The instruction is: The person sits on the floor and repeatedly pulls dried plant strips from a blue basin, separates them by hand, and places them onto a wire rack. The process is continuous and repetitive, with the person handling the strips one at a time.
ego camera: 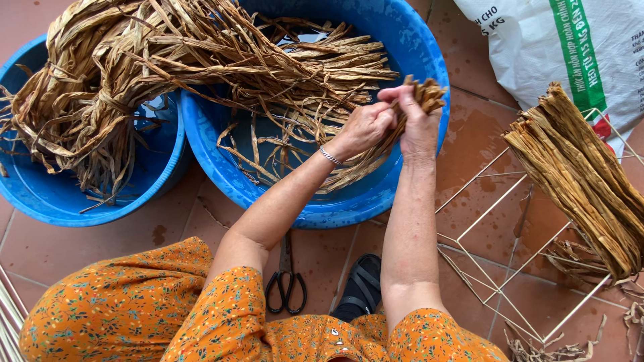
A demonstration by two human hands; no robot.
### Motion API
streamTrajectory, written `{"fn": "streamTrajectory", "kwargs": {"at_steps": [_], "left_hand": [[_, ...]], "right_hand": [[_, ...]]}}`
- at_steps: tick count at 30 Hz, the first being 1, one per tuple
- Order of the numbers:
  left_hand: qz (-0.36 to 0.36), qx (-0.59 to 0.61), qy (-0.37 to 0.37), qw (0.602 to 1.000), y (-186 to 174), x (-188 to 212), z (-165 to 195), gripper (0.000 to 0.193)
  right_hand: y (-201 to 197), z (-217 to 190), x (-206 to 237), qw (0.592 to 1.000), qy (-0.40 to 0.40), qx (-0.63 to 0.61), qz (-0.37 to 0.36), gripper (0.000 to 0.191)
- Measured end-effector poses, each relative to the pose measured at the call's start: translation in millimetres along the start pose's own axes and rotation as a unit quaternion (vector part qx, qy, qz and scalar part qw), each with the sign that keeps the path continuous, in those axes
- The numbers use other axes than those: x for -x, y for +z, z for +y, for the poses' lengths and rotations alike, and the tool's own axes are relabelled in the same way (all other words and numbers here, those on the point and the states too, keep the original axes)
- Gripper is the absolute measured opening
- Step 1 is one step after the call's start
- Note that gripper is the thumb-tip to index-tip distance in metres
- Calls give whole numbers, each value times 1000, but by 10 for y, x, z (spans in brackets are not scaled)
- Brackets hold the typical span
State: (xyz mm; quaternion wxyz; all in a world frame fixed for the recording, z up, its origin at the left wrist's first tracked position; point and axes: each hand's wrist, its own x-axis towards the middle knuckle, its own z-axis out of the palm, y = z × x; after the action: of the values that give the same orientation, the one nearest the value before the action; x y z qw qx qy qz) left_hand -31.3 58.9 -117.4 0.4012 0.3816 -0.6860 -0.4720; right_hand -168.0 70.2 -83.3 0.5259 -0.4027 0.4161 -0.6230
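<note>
Bundle of dried strips (409, 110) sitting centre-right of frame, over big blue tub (429, 60). Right hand (417, 124) clamping fingers round bundle near top, likely keeping ends even. Left hand (365, 127) closing fingers on same strips just beside it. Loose strips (201, 60) spilling across both tubs, second tub (40, 194) at left. Wire rack (490, 221) holding finished bundle (583, 181) lower right. Scissors (286, 285) partly hiding under forearm. Sack (537, 47) cut off upper right.

Under me there's a reddish tile floor (483, 134), with two blue basins (429, 74) (40, 194), black scissors (286, 285), a white wire rack (496, 221), a printed sack (537, 47) and a black sandal (359, 285).
</note>
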Motion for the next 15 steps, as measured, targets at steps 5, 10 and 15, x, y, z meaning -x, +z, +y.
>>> {"fn": "streamTrajectory", "kwargs": {"at_steps": [5, 10, 15], "left_hand": [[-91, -6, 12, 996, -114, -118, 190, 35], [-110, -40, 20, 993, -116, 174, 224, 35], [-132, -88, 68, 985, -119, 383, 96, 34]], "right_hand": [[-202, -37, -177, 989, -7, -107, 103, 19], [-606, -23, -387, 974, 26, -163, 155, 23], [-953, -42, -576, 952, 36, -209, 219, 21]]}}
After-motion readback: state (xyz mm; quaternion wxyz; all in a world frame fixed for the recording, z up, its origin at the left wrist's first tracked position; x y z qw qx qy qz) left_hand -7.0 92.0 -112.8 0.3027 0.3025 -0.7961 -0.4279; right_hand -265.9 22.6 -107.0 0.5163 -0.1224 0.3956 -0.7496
